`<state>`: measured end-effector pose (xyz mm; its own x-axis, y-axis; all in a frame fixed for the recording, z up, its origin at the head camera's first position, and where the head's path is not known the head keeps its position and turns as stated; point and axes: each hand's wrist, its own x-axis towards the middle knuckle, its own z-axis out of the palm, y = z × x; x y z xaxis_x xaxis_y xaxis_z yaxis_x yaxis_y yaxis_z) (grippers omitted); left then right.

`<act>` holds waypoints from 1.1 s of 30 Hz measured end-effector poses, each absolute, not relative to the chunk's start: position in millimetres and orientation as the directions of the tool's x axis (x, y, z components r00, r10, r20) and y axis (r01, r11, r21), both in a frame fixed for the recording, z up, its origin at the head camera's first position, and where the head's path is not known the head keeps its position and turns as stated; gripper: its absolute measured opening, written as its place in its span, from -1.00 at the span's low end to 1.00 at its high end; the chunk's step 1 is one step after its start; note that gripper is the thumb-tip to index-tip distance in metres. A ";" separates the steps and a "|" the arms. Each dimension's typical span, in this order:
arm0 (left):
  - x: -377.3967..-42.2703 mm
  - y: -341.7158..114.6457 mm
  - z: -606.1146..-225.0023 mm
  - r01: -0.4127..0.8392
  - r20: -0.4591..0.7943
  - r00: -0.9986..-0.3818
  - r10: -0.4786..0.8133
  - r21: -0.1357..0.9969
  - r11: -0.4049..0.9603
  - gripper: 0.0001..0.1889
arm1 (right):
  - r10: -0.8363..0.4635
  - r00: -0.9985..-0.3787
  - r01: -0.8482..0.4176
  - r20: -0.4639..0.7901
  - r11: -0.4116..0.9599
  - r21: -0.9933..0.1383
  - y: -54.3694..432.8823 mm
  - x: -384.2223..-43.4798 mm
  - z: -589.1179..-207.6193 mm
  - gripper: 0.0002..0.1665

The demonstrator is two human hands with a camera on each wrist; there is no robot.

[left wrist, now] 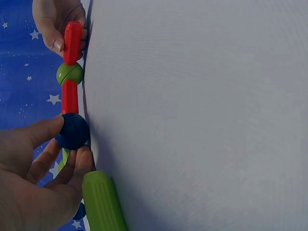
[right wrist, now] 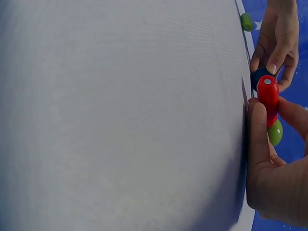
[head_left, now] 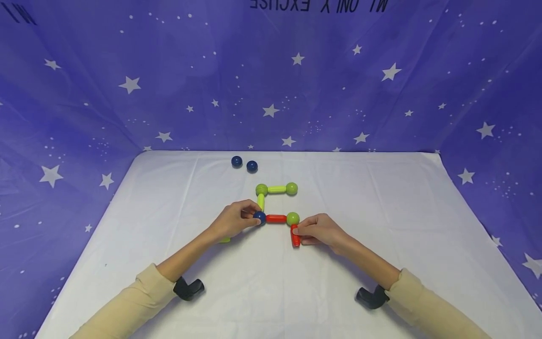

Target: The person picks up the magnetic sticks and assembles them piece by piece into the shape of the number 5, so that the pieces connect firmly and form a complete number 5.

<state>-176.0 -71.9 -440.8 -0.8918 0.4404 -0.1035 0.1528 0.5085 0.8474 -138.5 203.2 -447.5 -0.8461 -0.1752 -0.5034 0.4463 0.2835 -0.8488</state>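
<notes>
My left hand (head_left: pixel 234 219) pinches a dark blue ball (head_left: pixel 259 217) between thumb and fingers. From that ball a red rod (head_left: pixel 276 219) runs right to a green ball (head_left: pixel 293 218), and a yellow-green rod (head_left: pixel 261 202) runs back to another green ball (head_left: pixel 261 189). A second yellow-green rod (head_left: pixel 277 189) links that one to a green ball (head_left: pixel 291 188) on its right. My right hand (head_left: pixel 323 232) holds a second red rod (head_left: pixel 295 237) whose far end meets the front right green ball. A loose green rod (left wrist: pixel 103 202) lies beside my left hand, mostly hidden in the head view.
Two loose dark blue balls, one (head_left: pixel 236 161) left of the other (head_left: pixel 251 166), lie near the back of the white-covered table (head_left: pixel 381 197). A purple curtain (head_left: pixel 271 84) with stars stands behind it and at both sides. Black wrist mounts hang under both forearms.
</notes>
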 end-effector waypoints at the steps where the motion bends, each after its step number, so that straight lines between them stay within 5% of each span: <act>1: -176.0 -71.9 -440.7 0.156 -0.101 -0.892 0.441 0.847 0.509 -0.77 | -0.173 -0.846 0.448 -0.505 0.285 -0.848 203.0 -138.5 -447.4 -0.83; 19: -175.2 -73.4 -440.9 0.169 -0.087 -0.889 0.450 0.850 0.499 -0.77 | -0.138 -0.924 0.262 -0.358 0.457 -0.850 209.0 -144.3 -440.2 -0.71; 25: -174.2 -73.1 -440.4 0.161 -0.092 -0.891 0.445 0.851 0.500 -0.77 | -0.225 -0.937 0.124 -0.266 0.496 -0.859 209.2 -152.9 -441.6 -0.53; 33: -174.4 -72.6 -439.8 0.169 -0.090 -0.892 0.443 0.843 0.511 -0.77 | -0.283 -0.930 0.038 -0.236 0.564 -0.825 209.5 -159.4 -439.7 -0.63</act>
<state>-174.4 -72.6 -439.8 -0.8919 0.4432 -0.0898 0.1692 0.5112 0.8426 -159.4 209.5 -439.7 -0.9295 -0.2831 -0.2363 0.0380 0.5639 -0.8250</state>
